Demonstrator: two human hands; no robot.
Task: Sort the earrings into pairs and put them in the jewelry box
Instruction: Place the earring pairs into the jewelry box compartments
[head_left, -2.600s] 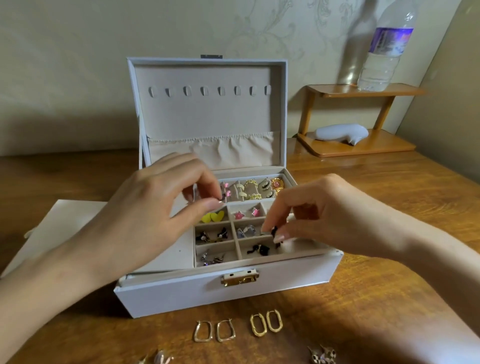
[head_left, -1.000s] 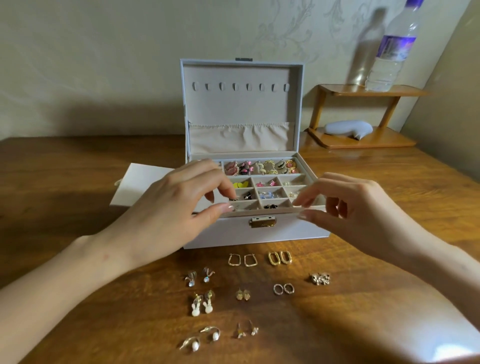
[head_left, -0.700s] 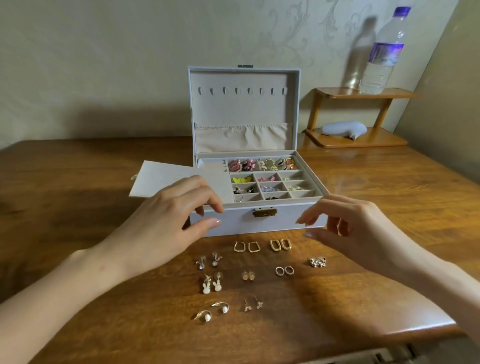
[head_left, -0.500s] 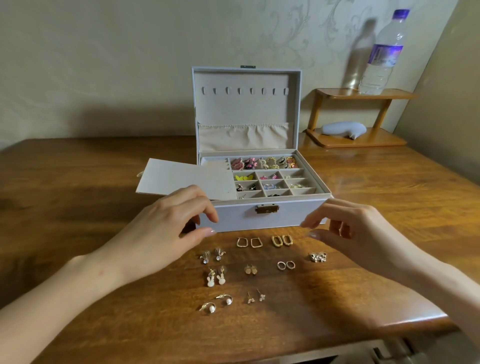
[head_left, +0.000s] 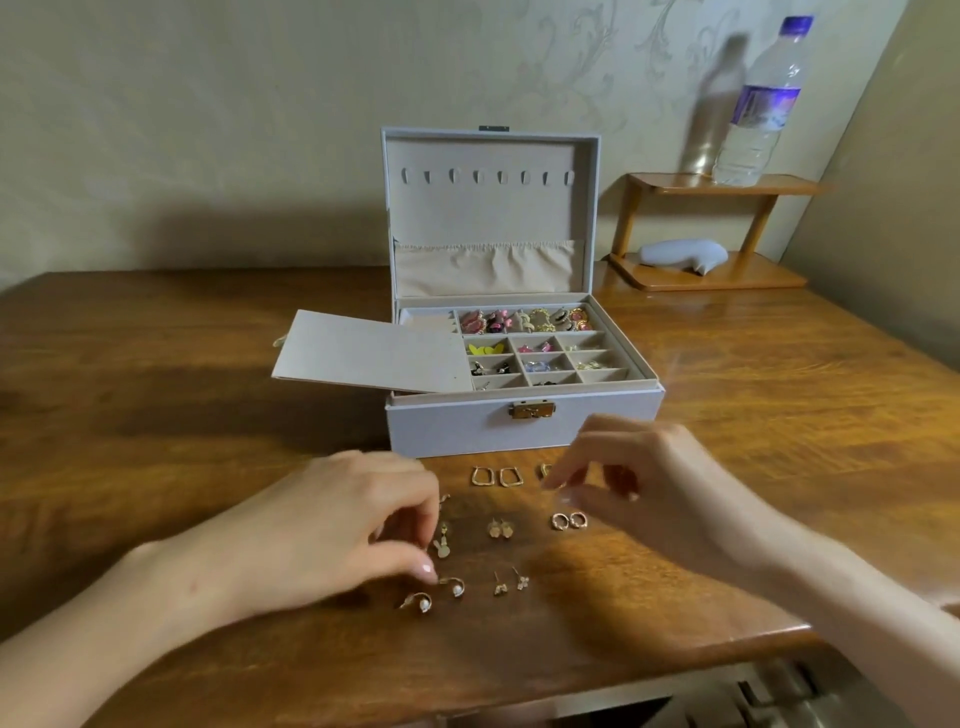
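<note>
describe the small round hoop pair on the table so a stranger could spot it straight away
Start at the open white jewelry box on the wooden table; gold earrings lie in rows before it. At the right end of the middle row, by the right hand, sits the round hoop pair. They are small plain circles, unlike the squarish hoops nearer the box.

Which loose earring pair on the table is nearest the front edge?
The curved gold pair tipped with white pearls, right by the left hand; all other pairs lie closer to the jewelry box.
</note>
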